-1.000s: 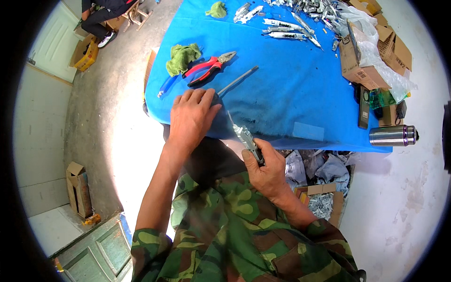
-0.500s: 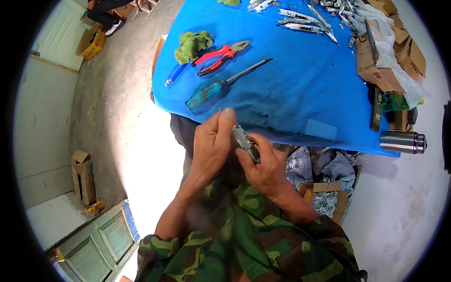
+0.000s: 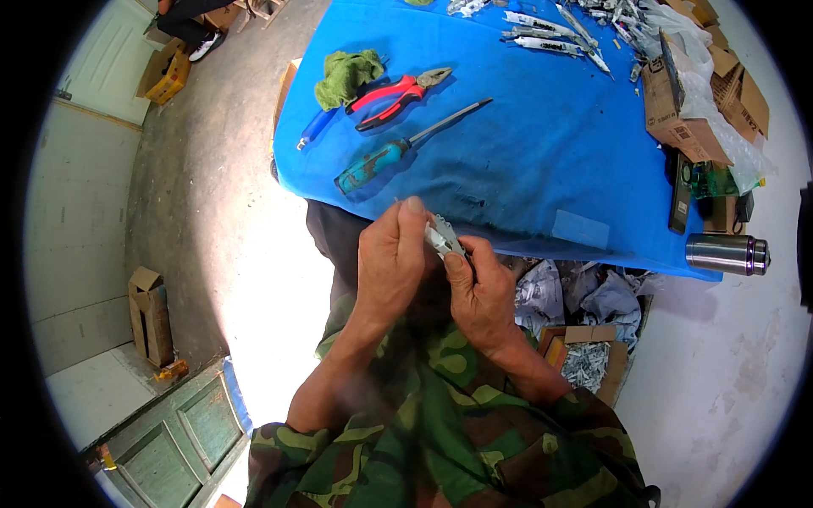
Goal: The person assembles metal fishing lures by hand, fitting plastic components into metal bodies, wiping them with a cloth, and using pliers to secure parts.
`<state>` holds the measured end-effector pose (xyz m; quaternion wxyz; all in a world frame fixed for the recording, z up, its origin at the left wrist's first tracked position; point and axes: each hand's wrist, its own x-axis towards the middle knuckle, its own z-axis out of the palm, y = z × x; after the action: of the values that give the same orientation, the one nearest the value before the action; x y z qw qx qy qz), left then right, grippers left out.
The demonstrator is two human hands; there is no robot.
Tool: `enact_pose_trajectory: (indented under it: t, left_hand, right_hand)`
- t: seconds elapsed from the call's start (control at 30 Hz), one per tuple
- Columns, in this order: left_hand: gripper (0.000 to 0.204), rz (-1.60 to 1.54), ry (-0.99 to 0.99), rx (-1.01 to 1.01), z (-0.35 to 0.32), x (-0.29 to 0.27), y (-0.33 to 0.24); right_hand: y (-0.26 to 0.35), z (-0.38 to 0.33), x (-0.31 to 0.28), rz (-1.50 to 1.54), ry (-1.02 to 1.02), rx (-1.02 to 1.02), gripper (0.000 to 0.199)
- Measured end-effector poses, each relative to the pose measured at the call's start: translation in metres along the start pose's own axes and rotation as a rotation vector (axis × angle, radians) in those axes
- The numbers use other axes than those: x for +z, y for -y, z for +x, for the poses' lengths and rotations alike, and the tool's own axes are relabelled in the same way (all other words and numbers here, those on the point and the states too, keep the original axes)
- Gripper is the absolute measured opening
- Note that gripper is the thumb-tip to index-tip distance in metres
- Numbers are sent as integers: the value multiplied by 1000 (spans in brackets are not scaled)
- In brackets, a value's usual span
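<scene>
My right hand [image 3: 483, 292] is closed round a narrow grey-and-white part [image 3: 444, 238] with small notches along its edge, held just off the table's near edge. Its lower end is hidden in my palm. My left hand [image 3: 389, 258] is closed in a pinch beside the part's upper end, thumb uppermost. A tiny thin tip shows at those fingertips, too small to name. On the blue-covered table [image 3: 542, 144] beyond my hands lie a screwdriver [image 3: 373, 167] with a worn teal handle, red-and-black pliers [image 3: 398, 100], a blue-handled tool [image 3: 318, 129] and a crumpled green cloth [image 3: 348, 78].
Several slim white-and-grey parts [image 3: 546, 44] lie at the table's far right. Beside them stand cardboard boxes [image 3: 677, 118] with clear plastic. A steel flask [image 3: 727, 255] lies at the right corner. Below is a box of metal pieces [image 3: 586, 366]. A seated person's leg [image 3: 190, 30] shows far left.
The grey-and-white part has turned in my right hand and shows a paler side. My right thumb has shifted up along it. My left hand keeps its pinch.
</scene>
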<state>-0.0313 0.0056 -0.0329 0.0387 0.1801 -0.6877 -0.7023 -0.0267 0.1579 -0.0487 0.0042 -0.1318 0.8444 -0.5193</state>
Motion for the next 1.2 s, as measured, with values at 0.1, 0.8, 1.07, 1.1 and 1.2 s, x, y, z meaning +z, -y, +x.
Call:
enact_pose_trajectory:
  t: [0.1, 0.8, 1.07, 1.1, 1.2]
  left_hand:
    - [46, -70, -1, -33, -1, 1, 3]
    - [39, -501, -2, -261, -9, -17, 14]
    - [24, 296, -48, -18, -42, -28, 5]
    - [24, 428, -73, 198, -45, -30, 1]
    - [33, 643, -58, 617, -39, -26, -20]
  right_hand:
    - [1, 1, 0, 21, -4, 6, 25]
    - [-8, -1, -24, 651, 134, 171, 28]
    - [-14, 14, -30, 702, -41, 203, 23]
    - [-8, 16, -33, 653, -21, 248, 19]
    - [-12, 10, -30, 560, 34, 233, 20]
